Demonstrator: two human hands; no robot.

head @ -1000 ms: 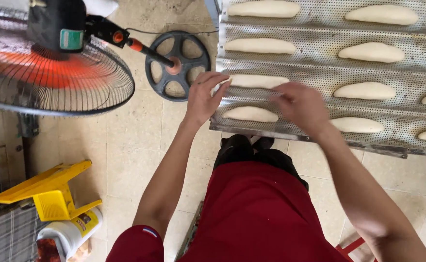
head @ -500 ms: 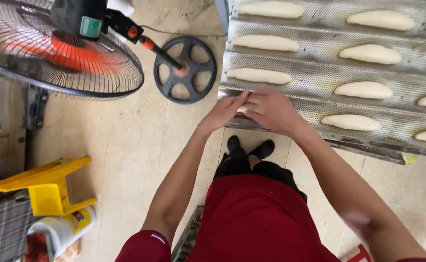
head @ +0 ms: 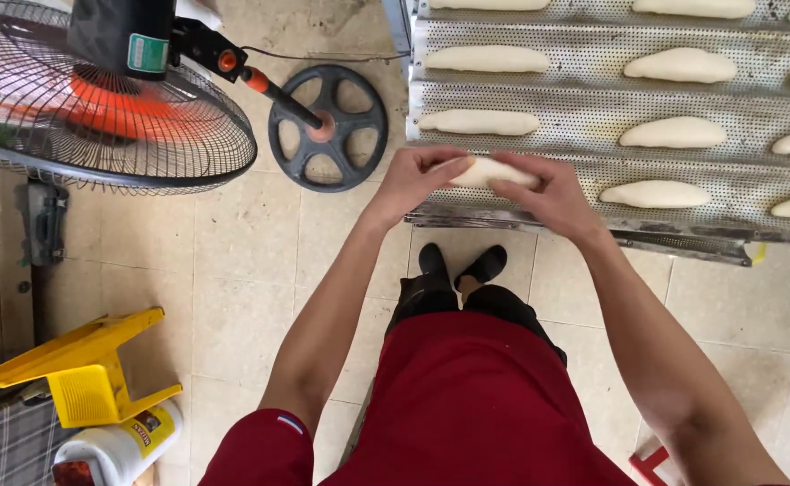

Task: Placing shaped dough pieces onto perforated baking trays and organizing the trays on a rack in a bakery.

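Note:
My left hand (head: 419, 177) and my right hand (head: 548, 191) both grip one pale dough loaf (head: 487, 171), holding it just above the nearest groove of a perforated metal baking tray (head: 584, 103). The left fingers pinch its left end, the right fingers wrap its right end. Several other elongated dough loaves lie in the tray's grooves, such as one (head: 479, 121) right behind my hands and another (head: 653, 193) to the right.
A standing fan (head: 107, 99) with an orange hub runs at the left, its round black base (head: 327, 128) on the tiled floor. A yellow plastic stool (head: 80, 373) and a white jug (head: 121, 445) sit at lower left. My black shoes (head: 462, 265) stand below the tray.
My hands have come together from spread positions over the tray and lifted the front-left dough loaf between them. The view has shifted slightly.

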